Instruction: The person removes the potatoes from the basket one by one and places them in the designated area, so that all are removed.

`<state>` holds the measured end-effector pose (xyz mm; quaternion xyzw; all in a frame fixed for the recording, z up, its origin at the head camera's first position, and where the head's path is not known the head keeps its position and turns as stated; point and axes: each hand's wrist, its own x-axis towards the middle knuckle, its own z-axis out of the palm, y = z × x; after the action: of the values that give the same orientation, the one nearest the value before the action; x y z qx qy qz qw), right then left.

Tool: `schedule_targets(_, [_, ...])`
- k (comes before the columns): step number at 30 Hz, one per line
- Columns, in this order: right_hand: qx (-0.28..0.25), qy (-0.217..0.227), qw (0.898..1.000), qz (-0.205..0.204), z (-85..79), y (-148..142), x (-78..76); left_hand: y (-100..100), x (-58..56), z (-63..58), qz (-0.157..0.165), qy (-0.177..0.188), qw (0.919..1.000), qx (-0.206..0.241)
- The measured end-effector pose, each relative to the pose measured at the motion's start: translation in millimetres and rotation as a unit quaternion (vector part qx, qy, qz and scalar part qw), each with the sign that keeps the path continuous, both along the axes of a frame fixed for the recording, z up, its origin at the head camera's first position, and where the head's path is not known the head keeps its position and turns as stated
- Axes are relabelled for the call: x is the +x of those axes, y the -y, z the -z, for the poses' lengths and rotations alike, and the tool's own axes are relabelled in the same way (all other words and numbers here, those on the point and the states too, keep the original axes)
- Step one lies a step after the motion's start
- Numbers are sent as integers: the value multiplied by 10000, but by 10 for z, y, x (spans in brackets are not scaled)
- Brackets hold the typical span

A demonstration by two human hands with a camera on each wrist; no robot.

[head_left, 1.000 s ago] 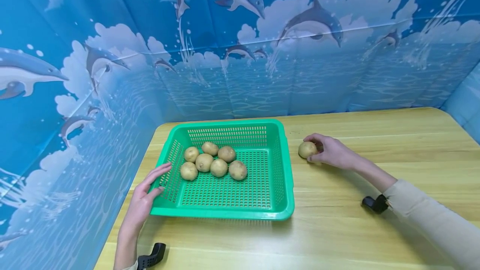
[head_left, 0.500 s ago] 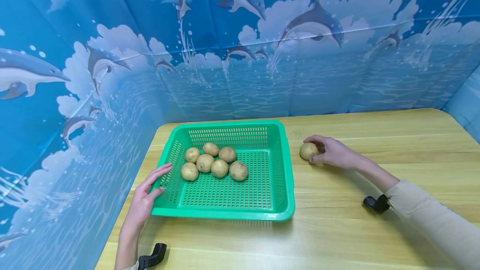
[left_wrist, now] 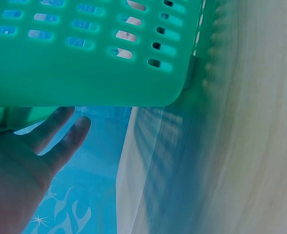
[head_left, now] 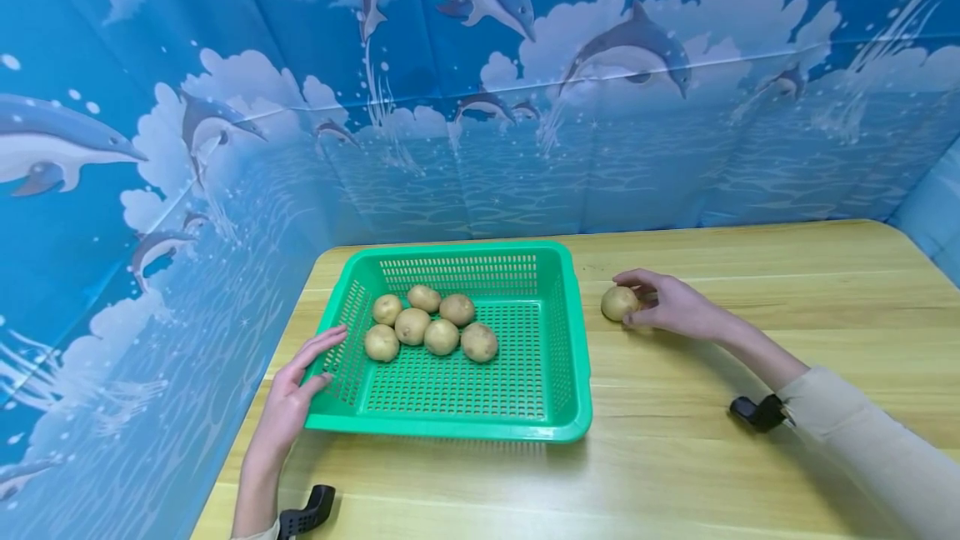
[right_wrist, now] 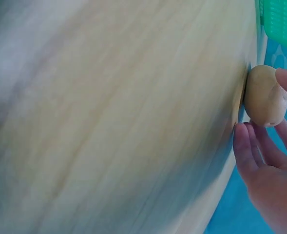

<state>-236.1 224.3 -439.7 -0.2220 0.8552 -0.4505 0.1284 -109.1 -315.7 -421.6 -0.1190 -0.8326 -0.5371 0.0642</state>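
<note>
My left hand (head_left: 288,398) rests at the left rim of a green plastic basket (head_left: 450,429), its fingers spread and fairly straight. In the left wrist view the basket's slotted wall (left_wrist: 75,73) hides part of that hand (left_wrist: 16,180). Right of the basket, a single potato (head_left: 618,304) lies on the wooden table, and my right hand (head_left: 678,307) has thumb and fingers around it. The right wrist view shows this potato (right_wrist: 266,95) between thumb and fingers, its side against the tabletop. Several potatoes (head_left: 412,327) sit in the basket's left half.
The wooden table (head_left: 750,273) runs back to a blue dolphin-print curtain (head_left: 637,165), which also hangs along the left side. Black wrist cameras (head_left: 759,413) are strapped to both forearms.
The view has shifted slightly. My right hand has drawn a little to the right against the potato, which stays in place on the table. The left hand and the basket look unchanged.
</note>
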Motion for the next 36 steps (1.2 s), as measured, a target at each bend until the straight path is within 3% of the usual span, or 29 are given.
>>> schedule_targets(5, [-100,-211,9993,275,-53,0,33,-3,-4,-4,7,-41,10000,-34])
schedule_targets(12, [-13,-887,9941,624,-143,73,97,7,-10,11,-15,-53,10000,-72])
schedule_targets(20, [-374,-1272,9876,841,-301,272,234,9,-8,19,5,-28,10000,-85])
schedule_targets(36, [-510,-2087,9764,208,-467,740,382,27,-18,37,-21,-23,9999,-128])
